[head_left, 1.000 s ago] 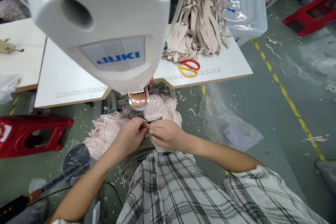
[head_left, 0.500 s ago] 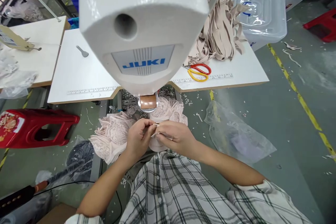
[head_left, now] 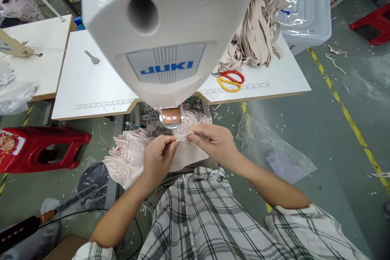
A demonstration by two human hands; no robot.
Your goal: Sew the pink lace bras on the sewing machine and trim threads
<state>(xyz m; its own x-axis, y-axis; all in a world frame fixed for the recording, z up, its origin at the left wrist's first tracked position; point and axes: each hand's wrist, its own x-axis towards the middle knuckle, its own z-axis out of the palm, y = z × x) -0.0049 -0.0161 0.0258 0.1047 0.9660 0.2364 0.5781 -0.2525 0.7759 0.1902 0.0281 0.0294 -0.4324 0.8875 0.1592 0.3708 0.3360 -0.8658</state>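
Note:
Below the head of a white sewing machine (head_left: 167, 24), I hold a pale pink lace bra (head_left: 189, 157) by its edge. The thumb and fingers of my left hand (head_left: 157, 158) pinch that edge on one side. A short way to the right, my right hand (head_left: 216, 145) pinches it too, with a narrow strip stretched between both hands. Smooth fabric hangs beneath the fingers, and a lace cup (head_left: 190, 122) shows behind them. More lace bras (head_left: 131, 156) lie heaped left of my left hand. The machine head hides the needle area.
On the white tabletop are scissors (head_left: 230, 80) with red and yellow handles, a small grey tool (head_left: 92, 57) and a bundle of beige strips (head_left: 256, 32). Red stools (head_left: 45, 148), a clear plastic bag (head_left: 274, 150) and lidded bins (head_left: 301, 8) stand or lie around.
My hands have moved apart, the right one up and to the right. The bra's edge is now stretched between them, and its smooth fabric lies spread wider below.

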